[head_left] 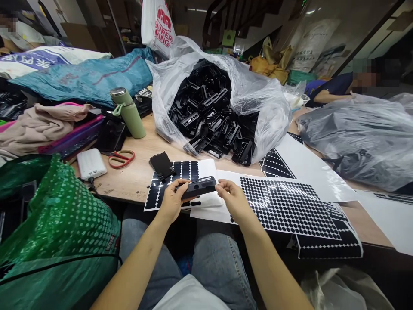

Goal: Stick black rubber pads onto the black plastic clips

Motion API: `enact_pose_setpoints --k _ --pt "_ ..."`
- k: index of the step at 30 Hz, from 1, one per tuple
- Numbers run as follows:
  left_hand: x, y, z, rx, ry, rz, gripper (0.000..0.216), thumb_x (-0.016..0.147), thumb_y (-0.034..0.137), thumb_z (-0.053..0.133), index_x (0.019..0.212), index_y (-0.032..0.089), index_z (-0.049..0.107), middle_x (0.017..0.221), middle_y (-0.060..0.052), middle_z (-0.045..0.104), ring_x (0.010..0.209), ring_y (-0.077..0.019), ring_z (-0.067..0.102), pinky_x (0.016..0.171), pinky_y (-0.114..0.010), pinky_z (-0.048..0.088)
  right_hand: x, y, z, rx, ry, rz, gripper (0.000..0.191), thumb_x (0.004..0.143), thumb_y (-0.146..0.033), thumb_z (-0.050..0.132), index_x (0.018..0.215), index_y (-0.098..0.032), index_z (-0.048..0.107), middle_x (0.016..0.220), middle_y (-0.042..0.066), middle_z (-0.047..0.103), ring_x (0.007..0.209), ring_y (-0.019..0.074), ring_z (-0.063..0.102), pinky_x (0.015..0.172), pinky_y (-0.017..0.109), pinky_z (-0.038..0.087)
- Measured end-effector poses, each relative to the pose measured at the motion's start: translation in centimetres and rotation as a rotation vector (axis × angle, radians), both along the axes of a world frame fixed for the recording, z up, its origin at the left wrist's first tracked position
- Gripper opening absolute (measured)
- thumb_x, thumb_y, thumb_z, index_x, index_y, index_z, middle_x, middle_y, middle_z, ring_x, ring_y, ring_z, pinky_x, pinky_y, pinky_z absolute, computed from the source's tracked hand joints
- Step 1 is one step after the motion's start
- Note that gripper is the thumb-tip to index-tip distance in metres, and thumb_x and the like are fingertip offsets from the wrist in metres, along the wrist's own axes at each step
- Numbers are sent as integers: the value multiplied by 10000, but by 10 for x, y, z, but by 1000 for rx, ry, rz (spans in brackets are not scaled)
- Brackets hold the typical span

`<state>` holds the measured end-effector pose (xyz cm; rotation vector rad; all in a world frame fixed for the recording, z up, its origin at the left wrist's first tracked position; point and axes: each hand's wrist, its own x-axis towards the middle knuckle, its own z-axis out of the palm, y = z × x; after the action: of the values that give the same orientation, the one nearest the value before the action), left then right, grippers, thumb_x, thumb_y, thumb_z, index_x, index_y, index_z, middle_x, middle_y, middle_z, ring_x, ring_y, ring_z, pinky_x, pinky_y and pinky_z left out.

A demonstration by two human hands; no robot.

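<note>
My left hand [171, 199] is closed around the left end of a flat black plastic part [198, 187], held just above the table's near edge. My right hand [232, 197] pinches the part's right end with fingers curled. Under the hands lie white sheets of black stickers: one with larger rounded pads [174, 176] on the left and one with many small round dots [284, 204] on the right. Another black part [161, 165] rests on the left sheet.
A clear plastic bag [258, 103] full of black plastic parts sits behind. A green flask [129, 113], red-handled scissors [121, 158] and a white power bank [91, 163] lie left. A green bag [58, 219] hangs near left. Another person [342, 86] sits far right.
</note>
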<state>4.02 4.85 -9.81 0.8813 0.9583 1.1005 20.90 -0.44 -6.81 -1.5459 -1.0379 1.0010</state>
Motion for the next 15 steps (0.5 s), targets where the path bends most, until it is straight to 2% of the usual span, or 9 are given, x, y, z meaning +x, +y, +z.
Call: enact_pose_setpoints --k 3,5,8,15 --pt "-1 -7 15 31 47 -56 288 646 390 688 818 170 620 849 -20 576 779 -177 579 654 -361 554 18 2 9 -87 139 63 235 688 -396 607 697 -172 537 902 58 584 760 153 535 739 325 441" --pt "-1 -9 19 50 64 -78 272 655 383 688 820 176 627 835 -18 579 759 -173 584 648 -354 553 21 0 13 -94 111 66 236 687 -399 612 713 -174 547 811 29 565 705 133 505 709 302 432" --pt "1 -12 19 74 64 -82 248 668 370 683 828 188 632 860 -20 588 761 -177 592 634 -340 551 20 -7 17 -75 55 49 229 705 -402 598 702 -180 543 776 11 533 690 123 470 696 284 414" --pt "7 -17 16 97 67 -116 228 681 352 673 844 198 632 864 -22 597 763 -178 592 629 -311 538 17 -16 19 -82 229 24 266 669 -421 625 684 -183 506 701 -20 474 669 110 454 684 274 433"
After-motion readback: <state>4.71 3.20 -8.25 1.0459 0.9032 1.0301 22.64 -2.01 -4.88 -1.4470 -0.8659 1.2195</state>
